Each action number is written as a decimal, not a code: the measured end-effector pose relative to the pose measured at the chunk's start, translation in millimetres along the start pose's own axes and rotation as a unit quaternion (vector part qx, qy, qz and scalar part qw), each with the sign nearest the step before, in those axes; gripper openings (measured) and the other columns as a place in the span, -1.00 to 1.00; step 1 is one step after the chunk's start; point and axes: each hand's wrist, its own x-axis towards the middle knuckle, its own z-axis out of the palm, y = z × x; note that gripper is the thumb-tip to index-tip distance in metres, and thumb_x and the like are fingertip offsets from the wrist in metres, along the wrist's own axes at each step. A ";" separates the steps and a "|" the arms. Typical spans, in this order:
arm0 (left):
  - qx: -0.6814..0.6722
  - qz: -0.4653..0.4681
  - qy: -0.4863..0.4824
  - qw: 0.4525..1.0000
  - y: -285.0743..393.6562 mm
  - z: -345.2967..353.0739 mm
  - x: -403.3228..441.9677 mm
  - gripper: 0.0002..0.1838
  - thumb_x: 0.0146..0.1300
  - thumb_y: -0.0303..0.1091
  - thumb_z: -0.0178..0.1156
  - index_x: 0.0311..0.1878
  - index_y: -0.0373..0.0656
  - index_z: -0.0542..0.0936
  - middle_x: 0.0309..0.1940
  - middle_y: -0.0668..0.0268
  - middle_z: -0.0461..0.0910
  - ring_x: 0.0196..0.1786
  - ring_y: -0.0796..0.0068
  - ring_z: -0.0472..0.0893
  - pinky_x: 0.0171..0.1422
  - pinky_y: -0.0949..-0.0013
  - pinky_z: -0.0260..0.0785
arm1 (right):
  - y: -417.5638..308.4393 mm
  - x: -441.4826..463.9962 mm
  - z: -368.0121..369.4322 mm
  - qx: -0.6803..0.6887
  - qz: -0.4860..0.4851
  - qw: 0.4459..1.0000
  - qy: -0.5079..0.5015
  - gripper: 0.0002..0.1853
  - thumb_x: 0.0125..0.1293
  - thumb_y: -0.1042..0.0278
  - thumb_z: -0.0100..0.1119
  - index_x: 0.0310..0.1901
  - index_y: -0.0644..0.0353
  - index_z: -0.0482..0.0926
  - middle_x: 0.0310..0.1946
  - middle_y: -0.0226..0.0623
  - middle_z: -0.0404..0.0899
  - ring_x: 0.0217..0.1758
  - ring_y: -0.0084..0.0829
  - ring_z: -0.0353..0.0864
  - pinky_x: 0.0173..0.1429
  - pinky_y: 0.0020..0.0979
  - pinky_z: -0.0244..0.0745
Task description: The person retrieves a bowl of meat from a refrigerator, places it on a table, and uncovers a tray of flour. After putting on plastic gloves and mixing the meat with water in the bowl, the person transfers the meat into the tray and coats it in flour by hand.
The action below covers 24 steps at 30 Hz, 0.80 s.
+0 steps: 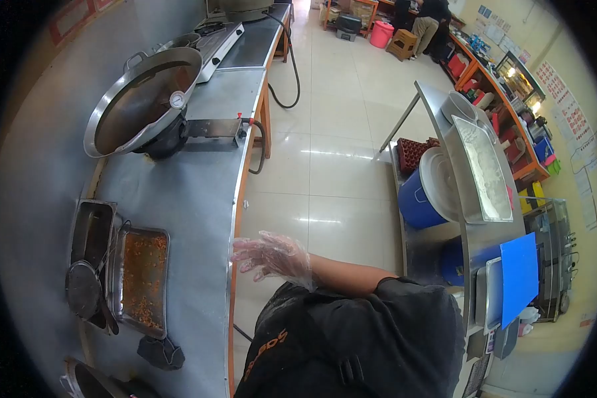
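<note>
My right hand [272, 257], in a clear plastic glove, is held out to the left in front of my dark shirt, near the edge of the metal counter [179, 192]. Its fingers are spread and nothing is between them. My left hand does not show. On the counter, a rectangular metal tray [143, 278] holds orange-brown bits in liquid. Beside it are a narrower deep metal tray [94, 229] and a round mesh strainer [83, 289]. Farther up stands a large wok [139, 99] of dark liquid with a dial thermometer [177, 99] at its rim.
A burner control box [212, 129] and hose reach the counter edge. At the right, a metal table [474, 252] holds a tray of white powder [481, 172] and a blue board [519, 278], with a blue drum [420, 201] beneath. A person [431, 20] stands far back.
</note>
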 end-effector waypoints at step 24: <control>-0.221 -0.066 0.233 0.945 -120.6 -249.2 21.8 -0.55 0.24 0.00 -0.19 -0.05 -0.11 0.50 -0.19 0.24 0.53 -0.18 0.23 0.53 -0.20 0.10 0.40 | 102.8 64.7 82.7 0.038 0.005 0.999 -0.015 -0.09 0.19 -0.41 -0.26 0.38 0.18 0.02 0.28 0.07 0.15 0.16 -0.08 0.35 0.08 -0.13 0.42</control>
